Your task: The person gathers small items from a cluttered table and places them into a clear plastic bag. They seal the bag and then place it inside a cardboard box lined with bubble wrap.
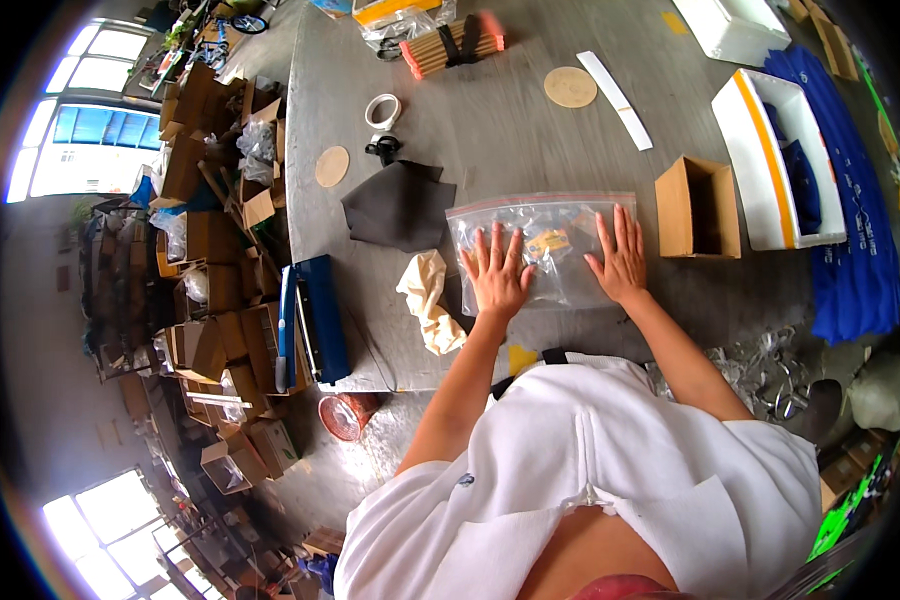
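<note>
A clear plastic zip bag (pixel 560 285) lies flat on the grey table in front of me, its reddish seal edge on the far side. Small yellow-orange printed pieces show through or on its film; I cannot tell which. My left hand (pixel 497 272) presses on the bag's left part, palm down with fingers spread. On its right edge rests my right hand (pixel 620 258), also flat with fingers apart. Left of the bag are a dark grey cloth (pixel 400 208) and a crumpled cream cloth (pixel 429 300). An open cardboard box (pixel 677 212) stands just right of my right hand.
A white foam box (pixel 760 170) with blue items sits at right beside blue packaging (pixel 850 200). Farther back are a tape roll (pixel 382 112), bundled wooden sticks (pixel 452 45), round discs (pixel 570 87) and a white strip (pixel 614 100). A blue sealer-like device (pixel 315 315) stands at the left edge.
</note>
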The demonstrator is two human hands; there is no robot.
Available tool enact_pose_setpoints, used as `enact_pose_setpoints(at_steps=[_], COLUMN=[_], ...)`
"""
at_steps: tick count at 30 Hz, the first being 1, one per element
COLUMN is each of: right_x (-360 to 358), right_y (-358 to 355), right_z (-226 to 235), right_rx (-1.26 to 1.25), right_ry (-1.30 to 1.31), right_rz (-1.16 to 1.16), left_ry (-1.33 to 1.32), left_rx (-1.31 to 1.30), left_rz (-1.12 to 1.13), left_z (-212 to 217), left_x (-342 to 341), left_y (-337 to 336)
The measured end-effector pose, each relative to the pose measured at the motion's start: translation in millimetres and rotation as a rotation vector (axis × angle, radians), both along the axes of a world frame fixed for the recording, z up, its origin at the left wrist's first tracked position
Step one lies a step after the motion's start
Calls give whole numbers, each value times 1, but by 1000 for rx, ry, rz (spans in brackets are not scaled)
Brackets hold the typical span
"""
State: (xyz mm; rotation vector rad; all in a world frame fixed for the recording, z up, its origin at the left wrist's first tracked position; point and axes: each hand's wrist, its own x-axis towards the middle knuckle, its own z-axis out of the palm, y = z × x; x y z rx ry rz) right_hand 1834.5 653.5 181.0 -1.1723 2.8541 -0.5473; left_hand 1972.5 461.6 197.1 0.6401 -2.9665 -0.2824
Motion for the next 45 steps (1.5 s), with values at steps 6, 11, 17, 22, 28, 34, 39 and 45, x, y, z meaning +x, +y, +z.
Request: enact_pose_setpoints(at_steps=[6, 11, 17, 22, 28, 34, 39, 45], right_x=[-2, -3, -3, -4, -4, 11, 0, -4], right_y=[-3, -5, -7, -9, -24, -69, -59, -58], right_z=[-4, -3, -2, -4, 15, 2, -3, -3], right_rx=[24, 89, 142, 128, 33, -32, 7, 21], right_ry=[-3, 12, 1, 19, 52, 74, 28, -125], right_rz=[-15, 12, -13, -18, 4, 69, 78, 91], left_ry=[-26, -27, -44, -17, 75, 103, 36, 5], left_rx=[-4, -17, -47, -11, 84, 48, 41, 63], left_rz=[3, 4, 8, 14, 8, -198, -184, -146], left_z=[-5, -4, -7, -4, 14, 5, 6, 1], left_x=[-3, -3, -6, -8, -20, -59, -48, -42], left_y=[-1, -2, -1, -1, -6, 0, -24, -35])
